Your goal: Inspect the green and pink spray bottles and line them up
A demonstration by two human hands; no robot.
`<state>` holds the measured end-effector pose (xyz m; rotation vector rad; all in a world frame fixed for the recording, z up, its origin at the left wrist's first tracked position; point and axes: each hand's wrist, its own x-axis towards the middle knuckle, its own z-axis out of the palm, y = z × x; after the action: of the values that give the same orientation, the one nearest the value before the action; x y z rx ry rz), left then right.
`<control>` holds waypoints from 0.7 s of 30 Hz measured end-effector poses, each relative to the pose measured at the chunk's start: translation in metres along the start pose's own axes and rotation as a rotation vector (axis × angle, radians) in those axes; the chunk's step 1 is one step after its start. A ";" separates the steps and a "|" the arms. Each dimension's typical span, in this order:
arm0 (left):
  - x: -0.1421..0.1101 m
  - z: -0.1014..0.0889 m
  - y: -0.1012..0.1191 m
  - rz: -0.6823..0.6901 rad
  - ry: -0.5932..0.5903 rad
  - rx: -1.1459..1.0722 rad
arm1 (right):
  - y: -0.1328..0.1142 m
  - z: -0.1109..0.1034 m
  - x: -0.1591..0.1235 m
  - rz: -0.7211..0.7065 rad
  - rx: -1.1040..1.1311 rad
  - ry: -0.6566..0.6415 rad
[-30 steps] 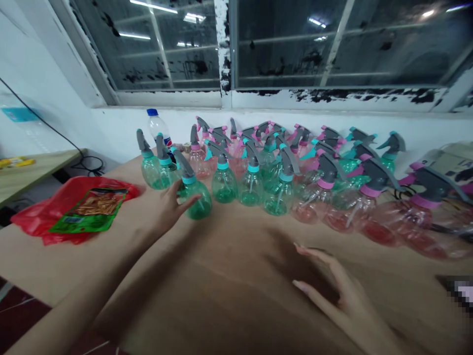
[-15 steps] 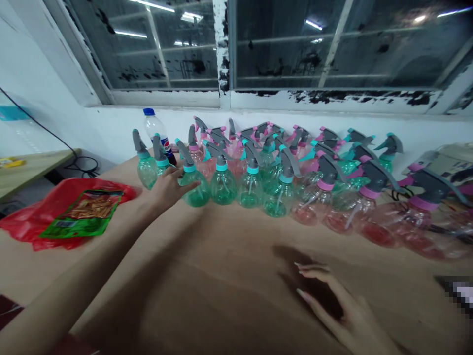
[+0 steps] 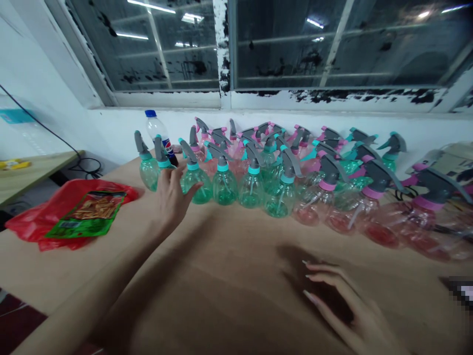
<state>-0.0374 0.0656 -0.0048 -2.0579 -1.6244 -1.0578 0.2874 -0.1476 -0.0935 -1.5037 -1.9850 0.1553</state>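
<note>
Several green and pink spray bottles with grey triggers stand in rows along the far side of a brown table [image 3: 236, 276]. My left hand [image 3: 173, 197] is stretched out with fingers apart, its fingertips against a green spray bottle [image 3: 195, 180] in the front row, holding nothing. My right hand [image 3: 343, 305] hovers low over the table near the front right, fingers loosely spread and empty. The pink spray bottles [image 3: 332, 207] fill the right side of the rows.
A red plastic bag with a green snack packet [image 3: 84, 213] lies at the table's left. A clear drink bottle with a blue cap [image 3: 157, 129] stands behind the green sprayers. A white wall and window sill run behind; a second table [image 3: 33, 170] stands at far left.
The green bottle under my left hand has been pushed back into line with the front row, and the hand's fingers have opened off it. My right hand drew back slightly toward me.
</note>
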 end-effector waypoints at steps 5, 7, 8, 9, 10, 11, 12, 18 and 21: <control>0.003 0.003 0.044 -0.075 -0.330 0.098 | -0.004 -0.001 0.000 -0.005 -0.003 0.038; 0.011 0.012 0.057 -0.119 -0.386 0.200 | -0.007 -0.004 0.000 -0.018 -0.003 0.041; 0.015 0.016 0.061 -0.131 -0.392 0.231 | -0.008 -0.006 -0.001 -0.029 -0.006 0.043; 0.019 0.020 0.064 -0.140 -0.394 0.251 | -0.009 -0.008 -0.002 -0.040 -0.012 0.047; 0.022 0.023 0.066 -0.143 -0.396 0.259 | -0.009 -0.011 -0.003 -0.052 -0.019 0.053; 0.024 0.025 0.067 -0.142 -0.399 0.262 | -0.009 -0.013 -0.004 -0.064 -0.026 0.060; 0.025 0.025 0.067 -0.136 -0.405 0.266 | -0.009 -0.016 -0.005 -0.072 -0.034 0.069; 0.022 0.012 0.067 -0.067 -0.454 0.289 | -0.006 -0.020 -0.009 -0.044 -0.054 0.078; 0.018 0.000 0.068 -0.033 -0.472 0.287 | -0.006 -0.018 -0.008 -0.021 -0.029 0.041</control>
<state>0.0275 0.0571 0.0209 -2.1877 -1.8951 -0.3234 0.2936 -0.1619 -0.0800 -1.4922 -1.9783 0.0864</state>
